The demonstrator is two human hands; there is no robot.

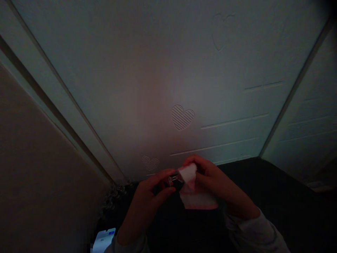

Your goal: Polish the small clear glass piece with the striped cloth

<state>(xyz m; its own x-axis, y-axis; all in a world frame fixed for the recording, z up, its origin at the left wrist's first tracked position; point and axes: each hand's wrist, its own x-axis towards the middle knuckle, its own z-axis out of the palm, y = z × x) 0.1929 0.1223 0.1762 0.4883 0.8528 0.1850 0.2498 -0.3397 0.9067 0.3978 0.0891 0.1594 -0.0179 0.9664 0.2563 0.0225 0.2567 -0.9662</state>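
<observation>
In the dim head view, my left hand (151,195) pinches a small shiny object (172,180) between thumb and fingers; it looks like clear glass or metal, too dark to identify. My right hand (209,175) is closed on a white cloth or tissue (193,186), whose upper part touches the right side of the shiny object. The lower part of the cloth hangs below my right hand, with a reddish tint along its edge. Both hands are close together above a dark surface (173,232).
A lit phone (104,240) lies at the bottom left. Behind the hands stands a pale panel (131,88) with embossed hearts and lines. A dark curly decoration (113,196) sits at the left corner, beside a brownish wall (34,158).
</observation>
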